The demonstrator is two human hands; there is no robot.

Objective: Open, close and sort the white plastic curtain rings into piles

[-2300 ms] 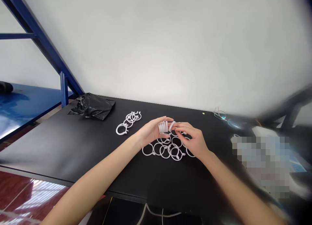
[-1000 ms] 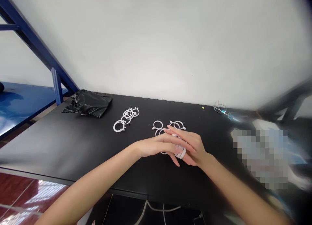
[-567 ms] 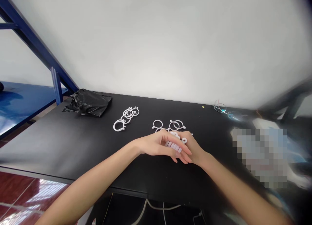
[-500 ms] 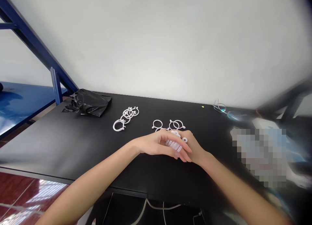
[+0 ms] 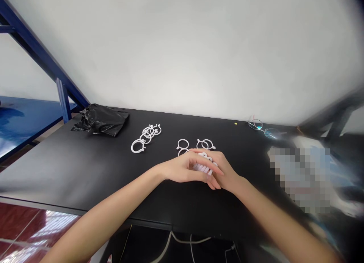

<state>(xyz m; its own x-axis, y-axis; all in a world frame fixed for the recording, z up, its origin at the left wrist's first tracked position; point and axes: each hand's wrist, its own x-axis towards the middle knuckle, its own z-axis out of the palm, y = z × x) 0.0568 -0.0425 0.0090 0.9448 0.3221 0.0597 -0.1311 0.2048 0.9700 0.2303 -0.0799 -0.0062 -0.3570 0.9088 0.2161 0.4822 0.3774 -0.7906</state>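
Observation:
My left hand (image 5: 180,170) reaches over several small white plastic clips (image 5: 201,168) with round eyelets, its thumb and fingers curled around the row. Against their far and right sides lies my right hand (image 5: 224,170), cupped, its fingers mostly hidden behind the left hand. The clips are pressed side by side between both hands. Just beyond my hands, thin white rings (image 5: 183,144) with small end knobs lie on the black table (image 5: 159,198), one partly covered by my fingers. Two more overlapping rings (image 5: 206,144) rest to their right.
A cluster of white rings (image 5: 146,136) lies further left. Behind it sits a crumpled black plastic bag (image 5: 104,120). Eyeglasses (image 5: 256,125) rest near the wall at right, and a blurred plastic package (image 5: 301,179) occupies the right side. Cables (image 5: 170,240) hang below the front edge.
The clips have closed up: the eyelet that stood apart at the right end now sits against the row. My hands have barely shifted. The view has moved slightly.

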